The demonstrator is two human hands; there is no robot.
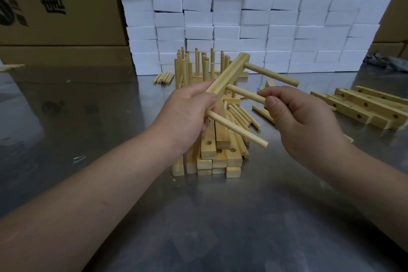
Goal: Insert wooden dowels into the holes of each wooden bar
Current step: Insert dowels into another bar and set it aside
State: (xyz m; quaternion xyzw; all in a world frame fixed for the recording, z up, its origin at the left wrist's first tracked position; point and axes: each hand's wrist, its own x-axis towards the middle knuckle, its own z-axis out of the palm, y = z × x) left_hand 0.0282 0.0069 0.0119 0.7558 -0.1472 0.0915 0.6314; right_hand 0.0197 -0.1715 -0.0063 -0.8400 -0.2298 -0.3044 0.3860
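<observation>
A cardboard box [55, 2] printed with large black Chinese characters, turned sideways, flanks a wall of white foam blocks [254, 17] behind the metal bench [209, 216]. Above a stack of drilled bars [212, 157], the left hand [187, 112] grips the near end of a pale wooden bar [229, 75], tilted up and away; three dowels [271, 76] jut rightward, the right hand [302, 126] pinching the middle dowel [245, 94] at its free end.
</observation>
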